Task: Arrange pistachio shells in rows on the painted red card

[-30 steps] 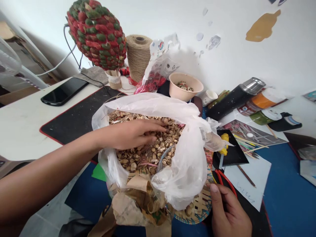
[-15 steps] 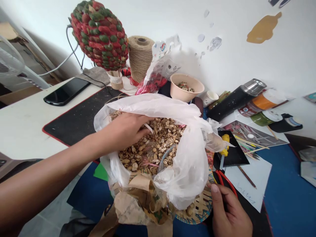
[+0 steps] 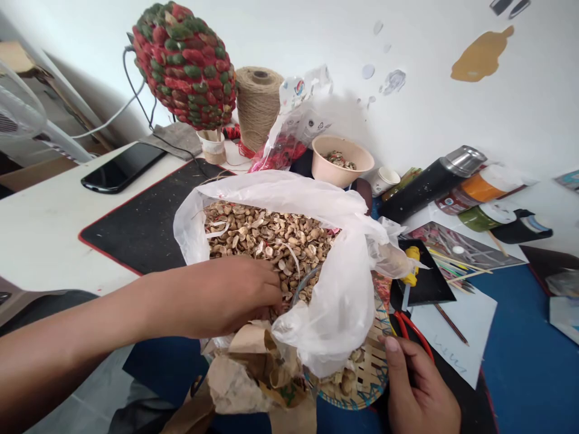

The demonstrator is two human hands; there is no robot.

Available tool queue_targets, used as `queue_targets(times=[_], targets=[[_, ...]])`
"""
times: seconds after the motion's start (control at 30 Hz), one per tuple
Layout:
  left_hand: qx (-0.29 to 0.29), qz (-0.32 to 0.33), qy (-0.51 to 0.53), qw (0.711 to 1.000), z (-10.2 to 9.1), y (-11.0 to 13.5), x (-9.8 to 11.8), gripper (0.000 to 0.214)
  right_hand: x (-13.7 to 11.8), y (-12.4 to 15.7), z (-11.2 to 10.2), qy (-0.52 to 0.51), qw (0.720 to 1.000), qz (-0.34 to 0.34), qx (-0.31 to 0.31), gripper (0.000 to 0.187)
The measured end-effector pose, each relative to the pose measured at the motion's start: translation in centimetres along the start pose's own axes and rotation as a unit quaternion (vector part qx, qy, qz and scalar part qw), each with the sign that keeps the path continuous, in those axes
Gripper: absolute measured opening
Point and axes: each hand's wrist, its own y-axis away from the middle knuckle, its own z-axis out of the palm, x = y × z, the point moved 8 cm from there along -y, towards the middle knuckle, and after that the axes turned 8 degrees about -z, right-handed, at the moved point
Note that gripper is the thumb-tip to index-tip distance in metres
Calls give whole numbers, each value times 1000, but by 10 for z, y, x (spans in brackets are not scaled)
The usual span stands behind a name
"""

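Nut shells (image 3: 253,235), a loose heap, lay inside a white plastic bag (image 3: 339,295) at the middle of the workspace. Left hand (image 3: 235,295): over the near part of the heap, back upward, fingers bent, tips out of sight; whether they held anything could not be told. Right hand (image 3: 420,380): cut off below, at the outer rim of a woven tray (image 3: 373,374), thumb and forefinger close together; whether they pinched the rim could not be made out. The tray was largely covered by the bag. A curved, clear edge (image 3: 307,282) amid the shells was half hidden, its object unidentified. Red handles (image 3: 416,333) beside the right hand belonged to a partly hidden tool. Materials: shells tan, cupped, oval; bag thin, translucent, crumpled; brown paper (image 3: 237,383) creased and torn-edged, at the near side; tray of flat strips in open lattice, bordered with blue stitching. Edges: the bag's rim formed a broad mouth, with room between the left hand and the far lip; a black desk mat (image 3: 140,211) with red edging extended leftward; a peach bowl (image 3: 332,172) stood just beyond the far lip.
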Motion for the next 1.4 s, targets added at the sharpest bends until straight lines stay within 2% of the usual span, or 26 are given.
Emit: queue_targets(times=[0.1, 0.27, 0.47, 0.57, 0.63, 0.77, 0.9, 0.97, 1.1, 1.4], targets=[[15, -16, -19, 1000, 5, -6, -11, 22, -14, 6, 3, -9, 1000, 9, 9, 88], [86, -52, -73, 992, -9, -19, -38, 33, -24, 10, 3, -2, 999, 31, 15, 91], [139, -177, -144, 964, -31, -15, -76, 36, -22, 10, 3, -3, 1000, 20, 18, 90], [139, -238, -189, 943, -29, -9, -92, 39, -19, 11, 3, -3, 999, 31, 16, 87], [123, -245, -206, 939, -23, -9, -97, 40, -20, 11, 3, 4, 999, 33, 14, 87], [114, -223, -220, 943, -13, -12, -93, 36, -22, 11, 3, 10, 1000, 17, 12, 86], [160, -218, -245, 931, -21, -12, -75, 30, -7, 7, 1, 21, 1000, 10, 4, 86], [164, -180, -231, 942, -22, -17, -60, 26, 5, 2, 0, 16, 1000, 3, -12, 87], [130, -103, -201, 965, -15, -35, -38, 25, 21, -3, 0, 3, 999, -9, -33, 79], [99, -101, -227, 964, 5, -55, -45, 14, 17, -3, 0, 3, 999, -20, -36, 75]])
